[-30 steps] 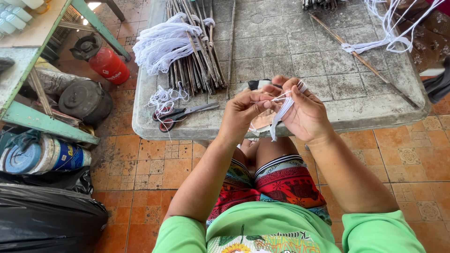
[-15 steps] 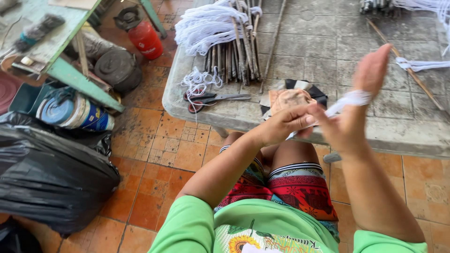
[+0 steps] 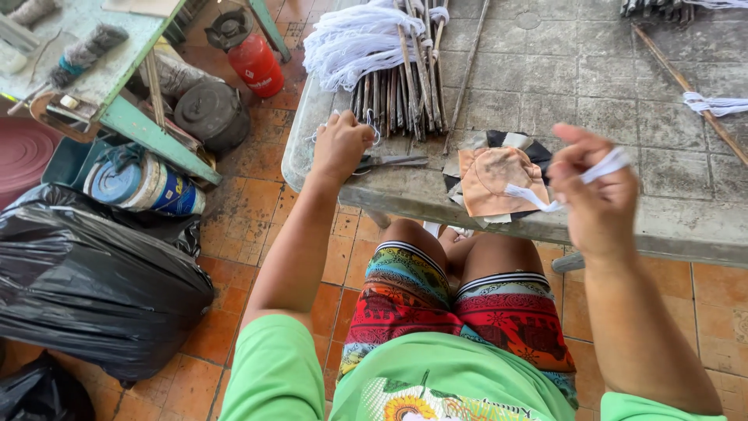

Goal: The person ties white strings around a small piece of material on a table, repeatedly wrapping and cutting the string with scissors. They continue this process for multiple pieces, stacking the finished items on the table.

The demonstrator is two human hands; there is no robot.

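The scissors point(image 3: 389, 162) lie just left of centre frame, near the front edge of the grey table point(image 3: 545, 78), blades pointing right. The left hand point(image 3: 341, 146) is closed over their handles, fingers curled around them. Right of centre, the right hand point(image 3: 596, 195) is raised above the table edge, thumb and fingers pinched on a white strip point(image 3: 545, 199) that trails left and down toward a tan cloth patch point(image 3: 495, 181) lying on dark fabric scraps. Just above the scissors a bundle of dark sticks point(image 3: 397, 93) lies with white string point(image 3: 351, 43) heaped on its upper end. 1 long stick point(image 3: 686, 86) runs diagonally at upper right with a white tie point(image 3: 713, 104) on it. On the tile floor at left are a red gas canister point(image 3: 253, 62), a dark kettle point(image 3: 210, 115), a blue tin point(image 3: 144, 183) and a black bag point(image 3: 86, 288); a green bench point(image 3: 117, 70) fills the upper left.
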